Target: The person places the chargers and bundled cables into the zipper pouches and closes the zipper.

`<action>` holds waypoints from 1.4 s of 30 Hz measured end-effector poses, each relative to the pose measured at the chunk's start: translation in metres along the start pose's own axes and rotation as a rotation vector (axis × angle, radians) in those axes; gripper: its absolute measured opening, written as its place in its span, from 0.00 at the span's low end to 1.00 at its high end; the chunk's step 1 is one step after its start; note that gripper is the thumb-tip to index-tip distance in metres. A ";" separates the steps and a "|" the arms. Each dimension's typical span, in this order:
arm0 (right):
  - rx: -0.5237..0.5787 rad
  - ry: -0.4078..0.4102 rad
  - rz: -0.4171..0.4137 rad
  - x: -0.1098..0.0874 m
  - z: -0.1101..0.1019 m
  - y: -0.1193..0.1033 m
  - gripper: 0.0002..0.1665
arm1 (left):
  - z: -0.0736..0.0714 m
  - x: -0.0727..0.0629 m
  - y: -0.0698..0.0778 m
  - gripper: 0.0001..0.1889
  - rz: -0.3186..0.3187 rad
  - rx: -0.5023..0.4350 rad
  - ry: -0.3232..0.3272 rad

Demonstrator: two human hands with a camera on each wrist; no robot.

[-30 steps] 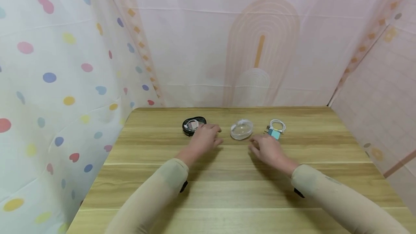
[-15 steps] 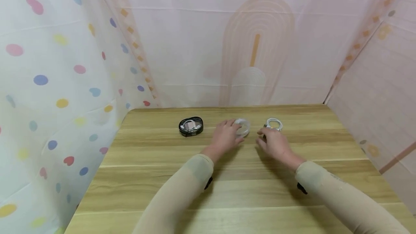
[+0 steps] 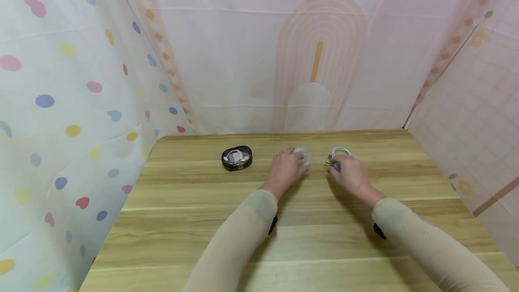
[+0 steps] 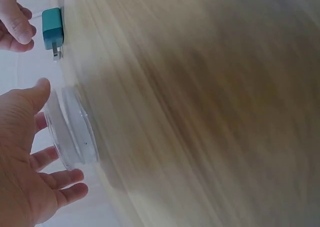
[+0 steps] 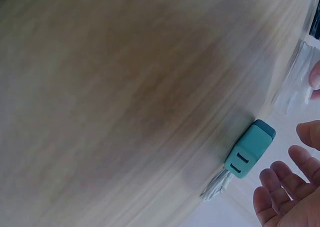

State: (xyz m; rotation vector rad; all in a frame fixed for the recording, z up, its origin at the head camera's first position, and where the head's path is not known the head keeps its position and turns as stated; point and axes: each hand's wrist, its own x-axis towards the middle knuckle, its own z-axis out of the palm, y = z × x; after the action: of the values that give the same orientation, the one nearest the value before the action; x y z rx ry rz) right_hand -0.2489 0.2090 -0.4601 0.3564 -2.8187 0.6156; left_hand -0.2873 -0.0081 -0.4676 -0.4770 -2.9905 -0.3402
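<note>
A round, clear plastic case (image 3: 306,156) stands on the table, its zipper-like band showing in the left wrist view. My left hand (image 3: 284,166) is at its left side, thumb and fingers spread around the near rim. To the right lies a teal charger plug (image 5: 251,148) with metal prongs and two slots in one end. My right hand (image 3: 352,174) hovers over this plug, fingers loosely bent; the right wrist view shows a gap between fingertips and plug. Behind the plug sits a coiled white cable (image 3: 340,150), partly hidden by the right hand.
On the left of the table (image 3: 170,220) sits a black-edged oval case (image 3: 237,158) with a clear top, a white cable and a pinkish block inside. Patterned curtains (image 3: 227,66) hang behind the table and at both sides.
My left hand has moved right from the black-edged case to the clear case. My right hand has shifted right from beside the clear case to the charger plug. The view has shifted slightly.
</note>
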 end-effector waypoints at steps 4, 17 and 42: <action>0.001 0.009 -0.005 0.002 0.002 -0.002 0.14 | 0.001 0.002 -0.003 0.22 0.003 -0.024 0.007; -0.001 0.037 -0.095 -0.001 0.007 -0.013 0.11 | -0.008 -0.029 -0.039 0.26 0.043 0.041 -0.032; 0.060 -0.004 -0.188 0.000 0.011 -0.018 0.11 | -0.037 -0.105 -0.063 0.31 -0.139 -0.063 0.070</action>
State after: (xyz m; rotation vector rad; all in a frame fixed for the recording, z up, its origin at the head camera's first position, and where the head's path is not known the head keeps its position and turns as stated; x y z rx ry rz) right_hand -0.2461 0.1883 -0.4635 0.6253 -2.7329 0.6587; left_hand -0.2062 -0.1065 -0.4579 -0.2575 -2.9587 -0.4538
